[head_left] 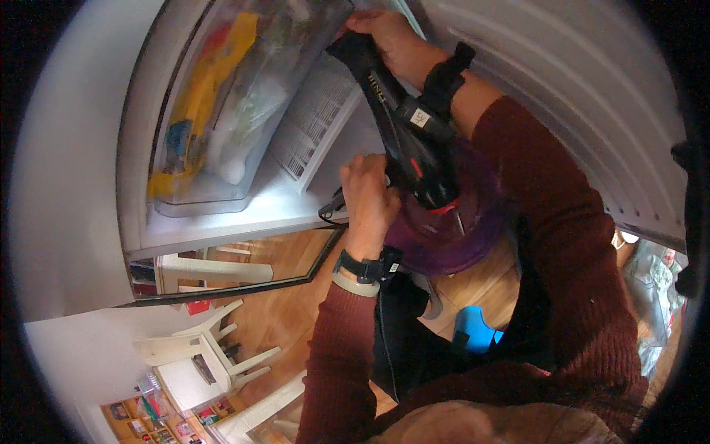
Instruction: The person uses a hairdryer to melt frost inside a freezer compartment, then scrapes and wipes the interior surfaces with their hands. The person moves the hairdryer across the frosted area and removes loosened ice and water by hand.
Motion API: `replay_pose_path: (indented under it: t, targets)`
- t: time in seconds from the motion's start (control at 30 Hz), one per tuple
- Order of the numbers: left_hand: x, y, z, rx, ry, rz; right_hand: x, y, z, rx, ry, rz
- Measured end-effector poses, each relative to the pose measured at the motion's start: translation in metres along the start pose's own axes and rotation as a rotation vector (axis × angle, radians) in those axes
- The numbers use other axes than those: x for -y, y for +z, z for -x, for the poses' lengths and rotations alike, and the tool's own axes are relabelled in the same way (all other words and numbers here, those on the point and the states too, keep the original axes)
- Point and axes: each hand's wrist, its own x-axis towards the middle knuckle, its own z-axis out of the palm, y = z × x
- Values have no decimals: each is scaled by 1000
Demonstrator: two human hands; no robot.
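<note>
1. A white open refrigerator [89, 148] fills the upper half of the head view, its pale ribbed door [592, 111] swung out on the right.
2. A clear plastic drawer [222, 111] sits inside on the white shelf [244, 214], packed with bagged food in yellow, white and green.
3. A dark purple round bowl-like container [458, 237] hangs just below the shelf edge, between the two forearms; what it is exactly is hard to tell, as the hands and the black tool cover much of it.
4. A black handheld tool with a long body, a small white label and a red part [403, 126] runs slantwise from the upper middle down to the purple container.
5. A white printed package [314, 122] leans against the clear drawer, just left of the tool.
6. The right hand [388, 41] is at the top, its fingers closed around the upper end of the black tool.
7. The left hand [366, 196] is lower, its fingers curled shut on the tool's lower part, at the rim of the purple container.
8. A black wrist strap [370, 268] circles each wrist.
</note>
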Motion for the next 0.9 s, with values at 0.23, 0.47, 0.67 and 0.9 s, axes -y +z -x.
replay_pose_path:
  t: [0.23,0.47,0.67,0.9]
  targets:
    - [-5,3,-2,-17,21,19,-1,-4,-3,111,-251,245]
    - [-4,8,-4,-13,0,50,15,10,15,12,-144,262]
    - [-6,9,-2,-52,-43,72,18,11,19,25,-162,92]
    - [-10,-5,4,3,-94,224,31,8,31,187,-102,145]
